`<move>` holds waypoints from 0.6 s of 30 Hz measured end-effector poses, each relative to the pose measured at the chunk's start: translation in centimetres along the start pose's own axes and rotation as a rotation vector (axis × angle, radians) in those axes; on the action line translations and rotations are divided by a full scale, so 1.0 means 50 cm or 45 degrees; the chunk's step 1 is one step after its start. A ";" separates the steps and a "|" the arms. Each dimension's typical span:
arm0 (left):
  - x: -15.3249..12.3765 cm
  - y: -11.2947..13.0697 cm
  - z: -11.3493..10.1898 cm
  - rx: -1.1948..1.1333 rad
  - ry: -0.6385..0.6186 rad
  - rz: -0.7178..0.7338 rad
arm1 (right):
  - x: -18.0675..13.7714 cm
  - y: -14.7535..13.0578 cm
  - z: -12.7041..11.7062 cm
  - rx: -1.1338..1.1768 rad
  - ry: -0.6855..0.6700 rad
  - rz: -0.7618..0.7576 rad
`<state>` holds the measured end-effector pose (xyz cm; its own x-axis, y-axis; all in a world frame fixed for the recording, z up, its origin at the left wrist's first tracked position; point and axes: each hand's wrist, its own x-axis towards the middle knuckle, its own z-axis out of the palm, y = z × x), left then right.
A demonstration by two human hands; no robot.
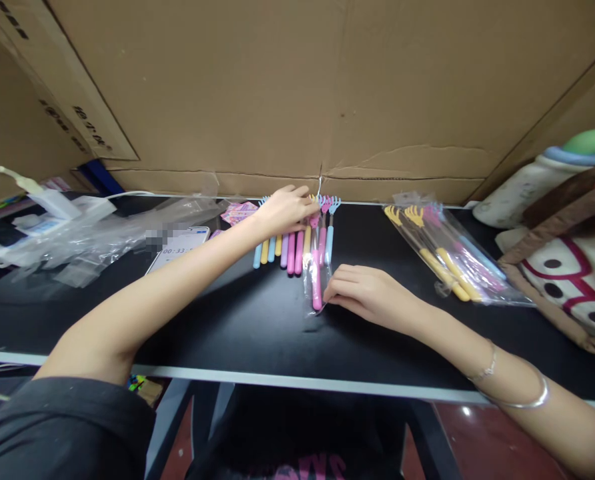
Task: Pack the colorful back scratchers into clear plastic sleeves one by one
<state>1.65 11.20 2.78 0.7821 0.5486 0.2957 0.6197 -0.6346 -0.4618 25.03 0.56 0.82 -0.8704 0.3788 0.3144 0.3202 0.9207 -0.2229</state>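
Note:
A row of pastel back scratchers (292, 248) in blue, yellow, purple and pink lies on the black table (227, 333) against the cardboard wall. My left hand (285, 208) rests on their claw ends, fingers curled over them. One pink scratcher (316, 280) sits partly inside a narrow clear bag (309, 283). My right hand (362, 293) pinches the lower end of that bag, fingers pressed together.
A heap of bagged scratchers (452, 257) lies at the right. Beside it stands a patterned bag (567, 267). A phone (177, 245), loose clear bags (102, 233), and a charger with cable (47, 200) are at the left. Cardboard boxes (297, 93) wall the back.

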 end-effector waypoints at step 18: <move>-0.158 0.182 -0.143 -0.364 -0.021 0.163 | -0.010 -0.017 -0.007 -0.097 -0.066 0.031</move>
<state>1.55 -2.79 2.21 0.8554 0.4614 0.2353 0.5112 -0.8252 -0.2402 25.32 -0.36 1.17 -0.8795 0.3977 0.2613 0.3674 0.9165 -0.1583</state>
